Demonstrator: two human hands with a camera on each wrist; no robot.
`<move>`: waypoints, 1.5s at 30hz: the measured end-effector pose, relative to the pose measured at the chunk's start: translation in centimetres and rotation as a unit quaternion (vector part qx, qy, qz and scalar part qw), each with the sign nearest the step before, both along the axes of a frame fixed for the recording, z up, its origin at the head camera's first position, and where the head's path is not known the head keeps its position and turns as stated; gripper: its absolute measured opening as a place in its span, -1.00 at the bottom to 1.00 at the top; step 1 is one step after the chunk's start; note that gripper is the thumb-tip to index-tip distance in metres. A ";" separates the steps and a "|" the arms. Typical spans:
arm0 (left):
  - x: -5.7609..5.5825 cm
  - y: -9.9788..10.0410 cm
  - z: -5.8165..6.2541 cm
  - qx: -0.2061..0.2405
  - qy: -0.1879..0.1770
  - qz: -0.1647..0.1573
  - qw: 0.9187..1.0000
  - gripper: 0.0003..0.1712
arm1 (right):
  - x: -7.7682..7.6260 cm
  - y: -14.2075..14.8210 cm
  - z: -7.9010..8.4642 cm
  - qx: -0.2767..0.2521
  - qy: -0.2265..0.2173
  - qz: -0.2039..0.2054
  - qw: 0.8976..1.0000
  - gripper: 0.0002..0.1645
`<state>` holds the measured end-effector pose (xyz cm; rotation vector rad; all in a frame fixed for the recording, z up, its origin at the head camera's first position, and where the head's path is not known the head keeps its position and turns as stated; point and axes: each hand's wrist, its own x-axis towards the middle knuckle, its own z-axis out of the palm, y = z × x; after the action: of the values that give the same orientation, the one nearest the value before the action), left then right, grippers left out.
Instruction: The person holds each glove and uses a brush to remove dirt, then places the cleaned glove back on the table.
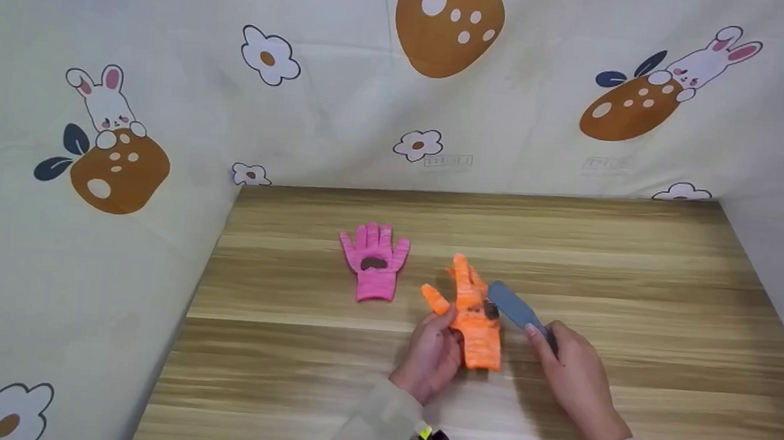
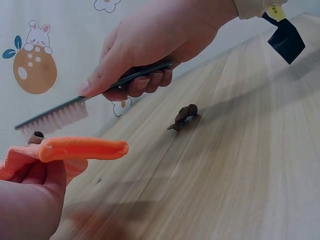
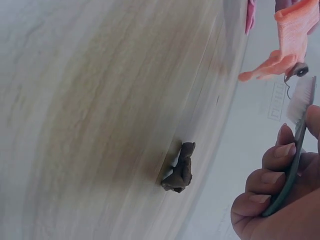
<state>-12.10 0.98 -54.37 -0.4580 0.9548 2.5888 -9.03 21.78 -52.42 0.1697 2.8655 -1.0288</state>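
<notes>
My left hand point(image 1: 431, 356) holds an orange knitted glove point(image 1: 481, 346) up off the table, thumb on its edge and fingers beneath. A dark brown lump point(image 2: 36, 137) sticks to the glove, with a thin strand hanging from it in the right wrist view. My right hand point(image 1: 579, 378) grips a grey-handled brush point(image 1: 512, 305) with pale bristles. Those bristles point(image 2: 55, 120) face down just over the lump; whether they touch it I cannot tell. A pink glove point(image 1: 376, 285) lies flat to the left, bearing a dark brown patch point(image 1: 374, 264).
A twisted dark brown piece point(image 2: 184, 116) lies on the wooden table point(image 1: 270, 350) below the hands in both wrist views. I cannot pick it out in the head view. Patterned cloth point(image 1: 331, 103) walls the table's back and sides.
</notes>
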 end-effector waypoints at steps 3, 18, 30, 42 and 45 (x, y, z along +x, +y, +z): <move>-0.1 0.0 0.2 -0.002 -0.003 0.007 1.000 -0.96 | 0.1 0.3 0.0 0.003 0.000 -0.011 1.000 -0.29; 0.5 0.5 -0.3 -0.013 0.012 -0.026 1.000 -0.80 | -0.4 -3.4 1.2 -0.039 0.024 -0.006 0.999 -0.30; 0.2 0.1 0.3 0.004 0.022 -0.008 1.000 -0.91 | -0.2 -2.2 0.3 -0.008 0.011 0.007 1.000 -0.31; 0.3 0.0 0.4 0.001 0.010 -0.004 1.000 -0.81 | 0.3 -0.8 0.0 -0.005 0.002 0.001 1.000 -0.29; 0.2 -0.1 0.4 0.002 0.010 -0.005 1.000 -0.78 | 0.3 -0.5 0.0 -0.005 -0.008 -0.001 1.000 -0.26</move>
<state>-11.85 0.92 -53.92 -0.4243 0.9559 2.5904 -8.72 21.25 -52.38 0.1801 2.8463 -1.0383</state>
